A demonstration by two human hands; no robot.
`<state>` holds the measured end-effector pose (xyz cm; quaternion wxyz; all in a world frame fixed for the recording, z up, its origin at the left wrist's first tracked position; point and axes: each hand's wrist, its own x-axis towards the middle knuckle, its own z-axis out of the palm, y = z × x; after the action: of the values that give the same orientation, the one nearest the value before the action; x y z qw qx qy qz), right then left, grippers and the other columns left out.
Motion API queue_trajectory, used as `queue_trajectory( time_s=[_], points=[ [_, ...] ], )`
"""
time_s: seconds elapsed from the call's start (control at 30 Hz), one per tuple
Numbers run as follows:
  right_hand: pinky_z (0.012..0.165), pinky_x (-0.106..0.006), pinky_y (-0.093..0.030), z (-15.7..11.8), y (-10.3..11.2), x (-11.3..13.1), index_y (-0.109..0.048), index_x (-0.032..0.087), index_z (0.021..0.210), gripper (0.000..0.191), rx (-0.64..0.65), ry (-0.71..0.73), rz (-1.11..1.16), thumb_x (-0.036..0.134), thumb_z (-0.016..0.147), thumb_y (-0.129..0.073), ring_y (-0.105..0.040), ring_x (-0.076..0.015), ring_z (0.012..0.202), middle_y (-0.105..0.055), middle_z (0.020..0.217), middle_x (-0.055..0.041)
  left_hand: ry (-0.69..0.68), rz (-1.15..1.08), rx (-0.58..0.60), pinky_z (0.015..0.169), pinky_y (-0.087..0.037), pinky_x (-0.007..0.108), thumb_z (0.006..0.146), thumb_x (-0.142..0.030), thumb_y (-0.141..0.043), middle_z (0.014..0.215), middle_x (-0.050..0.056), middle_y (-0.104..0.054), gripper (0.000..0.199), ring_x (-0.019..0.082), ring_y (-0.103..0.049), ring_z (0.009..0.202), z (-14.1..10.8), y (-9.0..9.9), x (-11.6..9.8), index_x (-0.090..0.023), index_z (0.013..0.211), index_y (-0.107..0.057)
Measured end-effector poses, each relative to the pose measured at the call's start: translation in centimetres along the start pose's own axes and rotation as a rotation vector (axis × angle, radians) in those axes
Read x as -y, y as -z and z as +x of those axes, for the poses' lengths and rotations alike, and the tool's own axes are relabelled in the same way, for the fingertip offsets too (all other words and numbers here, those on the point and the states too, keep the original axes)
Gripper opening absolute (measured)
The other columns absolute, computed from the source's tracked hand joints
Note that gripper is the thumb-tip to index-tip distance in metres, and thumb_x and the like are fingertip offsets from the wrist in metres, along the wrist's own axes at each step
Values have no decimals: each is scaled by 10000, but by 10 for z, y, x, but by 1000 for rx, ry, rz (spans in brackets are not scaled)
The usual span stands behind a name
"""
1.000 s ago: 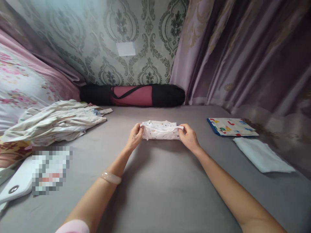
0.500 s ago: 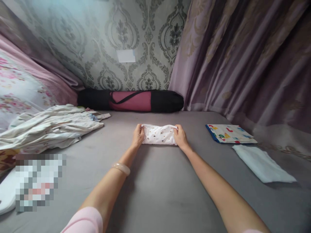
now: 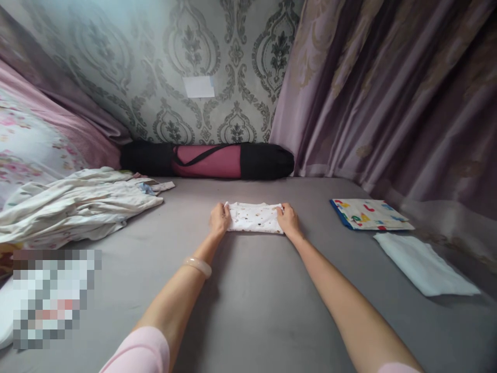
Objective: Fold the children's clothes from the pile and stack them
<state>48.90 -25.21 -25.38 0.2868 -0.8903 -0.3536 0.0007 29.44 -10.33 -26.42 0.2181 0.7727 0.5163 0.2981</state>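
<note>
A small white shirt (image 3: 254, 218) with tiny dark and brown prints lies folded into a flat rectangle in the middle of the grey sheet (image 3: 248, 300). Its far edge shows what looks like a curved neckline. My left hand (image 3: 220, 217) pinches the left end, fingers closed on the far left corner. At the opposite end, my right hand (image 3: 288, 219) grips the far right corner the same way. Both arms reach straight forward, and a pale bangle (image 3: 198, 267) circles the left wrist.
Rumpled pale clothes (image 3: 85, 202) lie at left, with a blurred-out item (image 3: 54, 305) nearer me. To the right are a folded colourful-print cloth (image 3: 370, 214) and a folded white cloth (image 3: 425, 264). A black and maroon roll bag (image 3: 209, 160) lies along the wall, beside purple curtains (image 3: 349, 103).
The shirt has come down flatter, and its far edge has turned from a sagging fold to a neckline-like curve. Both hands still hold its ends. The view has shifted slightly.
</note>
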Motion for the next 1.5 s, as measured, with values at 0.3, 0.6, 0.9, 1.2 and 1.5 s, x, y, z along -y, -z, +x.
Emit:
queue_trajectory(
  time_s=[0.3,0.6,0.9,1.2,1.5],
  points=[
    [765,-318,-475,4,-1,0,-621,163,1095,287,25,-54,-72,342,932,-468,-674,-248,917,-701,993,-155,52,142,46,735,-431,336,965,-304,-355,991,174,-666,248,268,-640,917,-7,5,-11,-176,912,-561],
    [789,-337,-492,9,13,-7,-681,148,1020,352,6,-8,-66,334,942,-393,-669,-261,938,-713,961,-168,46,156,-6,850,-449,422,950,-367,-353,1064,239,-618,346,325,-596,1038,-5,17,-15,-101,1013,-565],
    [1178,-426,-94,-37,9,18,-335,82,1471,589,241,586,-216,388,977,-242,-172,-238,1448,-265,1553,-119,-561,306,233,1150,-191,503,961,-405,-338,1457,142,-435,463,316,-296,1400,-49,2,-25,-156,1316,-498],
    [1176,-412,-115,-25,-4,-2,-293,30,1480,647,353,506,-215,425,978,-184,-176,-245,1447,-245,1554,-158,-390,313,333,1139,-207,516,948,-509,-336,1504,151,-368,578,325,-282,1411,-42,3,-14,-175,1414,-408],
    [1181,-397,-95,-20,11,8,-313,86,1484,619,370,458,-152,399,981,-134,-142,-203,1455,-227,1566,-108,-526,115,334,1154,-239,457,957,-345,-346,1504,135,-373,452,271,-230,1439,-31,18,31,-160,1349,-473]
  ],
)
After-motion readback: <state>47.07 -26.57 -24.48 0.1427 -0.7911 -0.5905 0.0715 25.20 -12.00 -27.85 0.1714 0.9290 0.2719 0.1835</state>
